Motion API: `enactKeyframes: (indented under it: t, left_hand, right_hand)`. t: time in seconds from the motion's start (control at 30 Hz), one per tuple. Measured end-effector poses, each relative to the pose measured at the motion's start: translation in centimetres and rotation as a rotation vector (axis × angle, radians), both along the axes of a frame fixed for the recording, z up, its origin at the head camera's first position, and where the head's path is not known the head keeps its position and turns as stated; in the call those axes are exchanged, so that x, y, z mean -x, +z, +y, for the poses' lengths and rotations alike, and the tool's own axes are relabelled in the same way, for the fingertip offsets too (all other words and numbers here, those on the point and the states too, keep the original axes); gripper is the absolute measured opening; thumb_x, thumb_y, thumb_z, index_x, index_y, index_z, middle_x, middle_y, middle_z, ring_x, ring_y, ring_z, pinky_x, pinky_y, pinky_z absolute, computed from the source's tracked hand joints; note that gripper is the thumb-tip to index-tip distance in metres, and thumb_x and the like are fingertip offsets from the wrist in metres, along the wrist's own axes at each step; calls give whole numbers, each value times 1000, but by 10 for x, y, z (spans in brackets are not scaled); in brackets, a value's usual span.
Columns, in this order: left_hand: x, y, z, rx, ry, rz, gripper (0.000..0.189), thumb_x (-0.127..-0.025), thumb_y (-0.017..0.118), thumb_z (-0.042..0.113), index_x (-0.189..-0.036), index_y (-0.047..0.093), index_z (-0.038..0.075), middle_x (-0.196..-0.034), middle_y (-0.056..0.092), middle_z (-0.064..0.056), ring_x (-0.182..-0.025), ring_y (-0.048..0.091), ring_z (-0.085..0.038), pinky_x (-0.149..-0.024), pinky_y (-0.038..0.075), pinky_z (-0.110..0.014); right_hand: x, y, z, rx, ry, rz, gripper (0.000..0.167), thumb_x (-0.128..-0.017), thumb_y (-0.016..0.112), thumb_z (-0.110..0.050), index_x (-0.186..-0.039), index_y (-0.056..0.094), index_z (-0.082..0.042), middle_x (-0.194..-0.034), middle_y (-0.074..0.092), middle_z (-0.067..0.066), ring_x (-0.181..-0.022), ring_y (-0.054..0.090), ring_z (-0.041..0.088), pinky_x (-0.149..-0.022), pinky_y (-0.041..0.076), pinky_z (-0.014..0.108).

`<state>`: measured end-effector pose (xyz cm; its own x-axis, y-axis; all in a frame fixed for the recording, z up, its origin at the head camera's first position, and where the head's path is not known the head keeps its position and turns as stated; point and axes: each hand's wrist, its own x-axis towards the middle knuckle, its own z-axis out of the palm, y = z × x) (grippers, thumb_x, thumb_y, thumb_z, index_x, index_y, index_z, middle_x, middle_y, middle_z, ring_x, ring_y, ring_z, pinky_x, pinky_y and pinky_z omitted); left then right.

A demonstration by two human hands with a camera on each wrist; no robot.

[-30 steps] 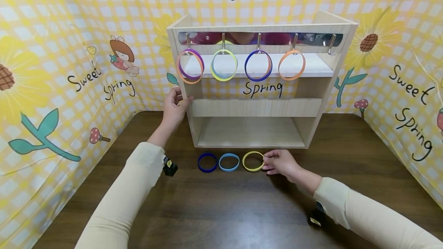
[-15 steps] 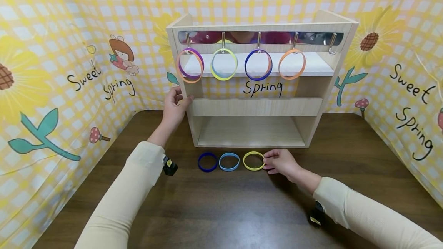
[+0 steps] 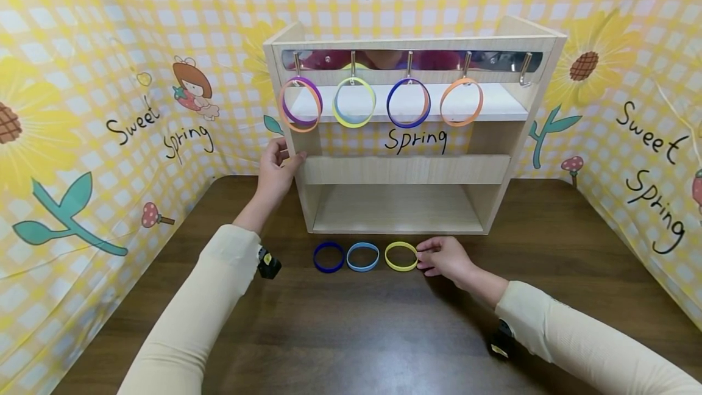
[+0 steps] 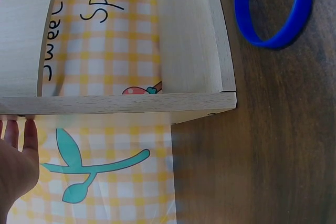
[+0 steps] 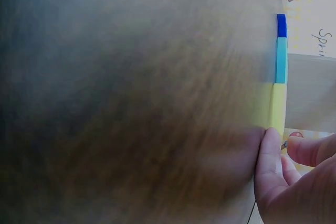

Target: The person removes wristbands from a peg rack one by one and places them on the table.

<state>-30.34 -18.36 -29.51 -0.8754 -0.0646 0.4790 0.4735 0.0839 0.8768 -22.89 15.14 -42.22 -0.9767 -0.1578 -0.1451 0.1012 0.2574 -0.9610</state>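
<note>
Beside the wooden shelf (image 3: 406, 170), my left hand (image 3: 276, 169) grips its left side panel, with the thumb on the front edge; in the left wrist view the fingertips touch the panel's outer face. My right hand (image 3: 446, 261) is at the right edge of a yellow wristband (image 3: 401, 269) lying on the table. In the right wrist view a fingertip touches the yellow band's end, while the thumb (image 5: 310, 149) stands apart with a gap. To the left lie a light blue wristband (image 3: 362, 269) and a dark blue wristband (image 3: 328, 270).
A metal hook rail (image 3: 384, 60) runs along the shelf's top. Purple and orange bands (image 3: 301, 130), yellow and light blue bands (image 3: 354, 125), dark blue and orange bands (image 3: 408, 124) and an orange band (image 3: 462, 123) hang there. A hook (image 3: 524, 72) stands far right.
The yellow wristband's far edge has dropped slightly, so it lies a little flatter. Both hands stay nearly in place.
</note>
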Motion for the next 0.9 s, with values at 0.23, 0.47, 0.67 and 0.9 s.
enactKeyframes:
  t: [0.23,0.47,0.67,0.9]
  left_hand:
    - [-1,1,0,6,1,1,36,-89,61,-2,-121,48,-12,-109,55,-5,-96,55,-13,-76,49,-24]
    - [-1,1,0,13,-8,12,40,-90,60,-3,-124,46,-17,-117,53,-20,-96,55,-13,-76,50,-24]
    - [0,1,1,8,-6,15,39,-89,61,-3,-123,47,-16,-108,55,-3,-96,55,-13,-76,49,-24]
    - [-1,1,1,8,-1,1,38,-90,61,-2,-123,47,-14,-110,55,-9,-97,54,-14,-77,49,-25]
  right_hand:
    - [0,1,1,6,1,3,24,-93,60,2,-113,58,15,-94,68,19,-81,69,26,-65,57,37]
    - [0,11,7,50,-15,63,30,-93,61,-1,-116,56,17,-106,64,26,-86,68,30,-68,57,37]
    - [0,26,12,75,-24,160,32,-94,62,-3,-118,54,17,-108,61,28,-87,68,28,-69,57,36]
    - [2,50,17,126,-64,276,29,-95,62,-6,-116,57,14,-99,65,19,-82,69,17,-70,57,34]
